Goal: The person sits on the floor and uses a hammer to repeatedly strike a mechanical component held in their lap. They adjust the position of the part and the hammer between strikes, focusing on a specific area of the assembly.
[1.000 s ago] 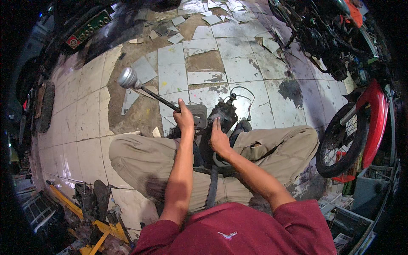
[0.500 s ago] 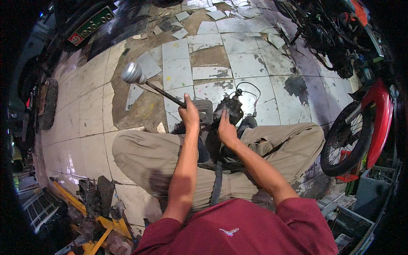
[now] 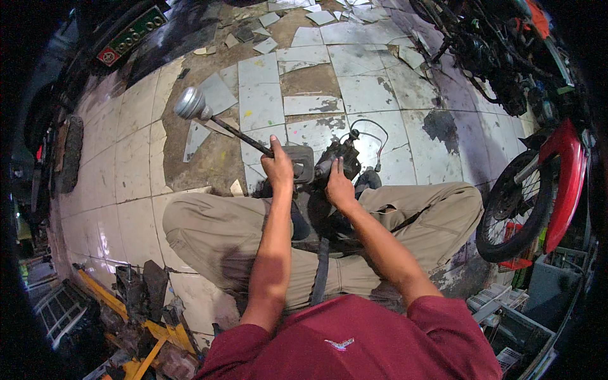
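My left hand (image 3: 277, 167) is closed around the lower rod of what looks like a gear shift lever (image 3: 239, 134), thumb up along it. The lever slants up to the left and ends in a rounded silver knob (image 3: 191, 103). By the fingers, a squarish grey plate (image 3: 299, 163) surrounds its base. My right hand (image 3: 340, 187) grips the near side of a dark, greasy mechanical housing (image 3: 339, 155), two fingers lying along it. From the housing's far end a thin cable (image 3: 384, 134) loops to the right. My palms hide where the parts meet.
My bent legs (image 3: 411, 218) flank the parts. Broken tiles (image 3: 266, 45) lie ahead on the floor. A motorcycle wheel (image 3: 516, 209) with a red fender stands at right, a crate (image 3: 519, 323) below it. Yellow metal pieces (image 3: 104, 294) and scrap lie at lower left.
The view has shifted slightly. The lever's knob and my left hand sit a little further left in the picture; both hands keep their hold.
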`<state>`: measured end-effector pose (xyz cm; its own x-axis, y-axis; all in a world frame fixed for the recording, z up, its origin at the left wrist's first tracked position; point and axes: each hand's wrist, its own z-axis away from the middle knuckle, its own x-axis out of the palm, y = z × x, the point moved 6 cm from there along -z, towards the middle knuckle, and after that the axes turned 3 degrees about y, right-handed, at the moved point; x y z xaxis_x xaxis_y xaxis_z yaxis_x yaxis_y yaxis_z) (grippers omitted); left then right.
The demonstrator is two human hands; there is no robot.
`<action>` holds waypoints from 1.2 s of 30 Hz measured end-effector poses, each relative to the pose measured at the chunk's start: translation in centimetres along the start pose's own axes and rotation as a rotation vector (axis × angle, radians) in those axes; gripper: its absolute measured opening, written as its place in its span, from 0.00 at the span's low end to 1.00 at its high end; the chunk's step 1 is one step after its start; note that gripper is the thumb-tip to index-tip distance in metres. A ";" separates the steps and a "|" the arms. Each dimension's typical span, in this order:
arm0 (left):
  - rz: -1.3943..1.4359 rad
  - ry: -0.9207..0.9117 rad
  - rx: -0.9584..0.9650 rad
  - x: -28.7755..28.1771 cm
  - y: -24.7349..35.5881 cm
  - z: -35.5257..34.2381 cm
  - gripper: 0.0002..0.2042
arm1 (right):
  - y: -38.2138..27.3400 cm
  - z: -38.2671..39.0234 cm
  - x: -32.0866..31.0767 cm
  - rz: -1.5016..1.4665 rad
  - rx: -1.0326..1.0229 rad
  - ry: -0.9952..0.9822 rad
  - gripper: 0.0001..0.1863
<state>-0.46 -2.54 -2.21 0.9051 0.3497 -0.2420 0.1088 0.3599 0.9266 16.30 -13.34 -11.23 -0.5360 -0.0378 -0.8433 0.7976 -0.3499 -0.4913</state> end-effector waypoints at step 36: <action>0.148 0.085 0.031 0.0 -2.7 -2.6 0.22 | -1.8 1.9 0.9 -0.077 0.044 -0.230 0.50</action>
<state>-1.88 -1.24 -5.48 0.8744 0.4689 -0.1248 -0.0092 0.2732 0.9619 13.87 -14.48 -10.70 -0.6476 -0.2201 -0.7295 0.7419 -0.4005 -0.5378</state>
